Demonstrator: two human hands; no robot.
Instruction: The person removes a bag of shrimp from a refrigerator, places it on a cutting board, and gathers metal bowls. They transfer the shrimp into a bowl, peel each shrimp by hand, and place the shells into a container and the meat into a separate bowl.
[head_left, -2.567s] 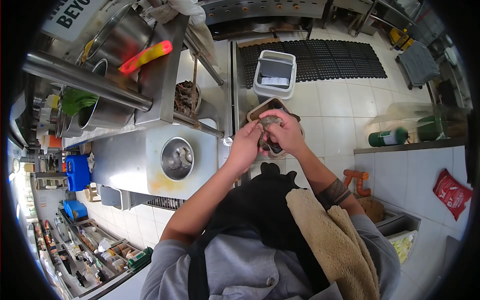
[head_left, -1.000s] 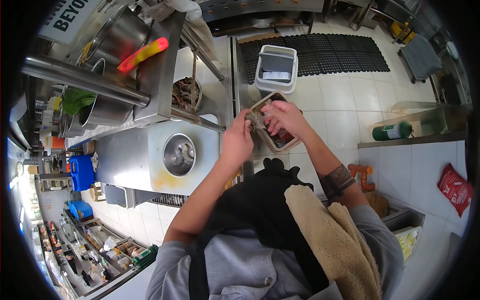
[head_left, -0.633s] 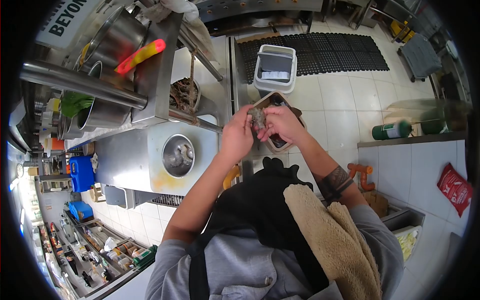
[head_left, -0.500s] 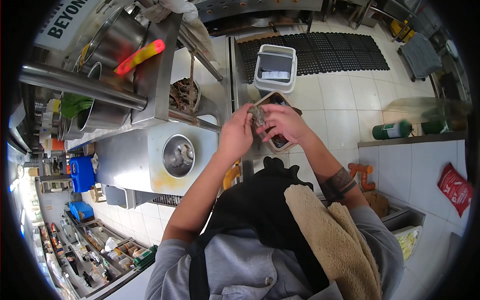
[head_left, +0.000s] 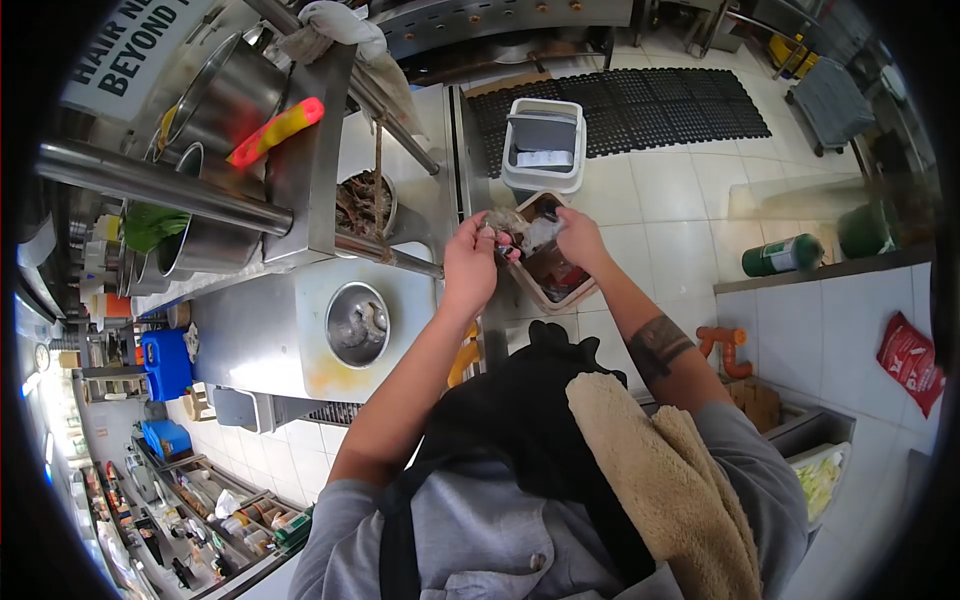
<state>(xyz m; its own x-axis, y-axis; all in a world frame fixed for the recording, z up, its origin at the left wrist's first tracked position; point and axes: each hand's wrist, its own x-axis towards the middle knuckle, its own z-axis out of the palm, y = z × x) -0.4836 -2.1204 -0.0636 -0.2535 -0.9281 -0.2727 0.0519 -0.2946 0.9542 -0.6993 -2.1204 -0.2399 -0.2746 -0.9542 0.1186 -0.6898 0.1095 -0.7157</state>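
Over a bin (head_left: 578, 300) with dark and reddish contents, my left hand (head_left: 468, 262) pinches what looks like a greyish shrimp (head_left: 488, 229) between thumb and fingers. My right hand (head_left: 581, 241) is to the right, above the bin's far side, with its fingers closed together. What they hold, if anything, is hidden. Pale translucent bits and a pink piece show between the hands, in or above the bin. A steel bowl (head_left: 336, 345) with a few curled grey shrimp (head_left: 372, 318) stands on the stained white cutting board (head_left: 315, 290) to the left.
A pot of brownish whole shrimp or shells (head_left: 362, 205) stands beyond the board, under a steel shelf (head_left: 305, 190). Past my hands are a white bin with a grey flap lid (head_left: 544, 130) and a black rubber mat (head_left: 660, 105). A green gas cylinder (head_left: 780, 257) lies at right.
My hands have drawn apart: the right moved rightward, away from the greyish shrimp both were holding. The left stays near the bin's left edge. Pale and pink bits now show between them.
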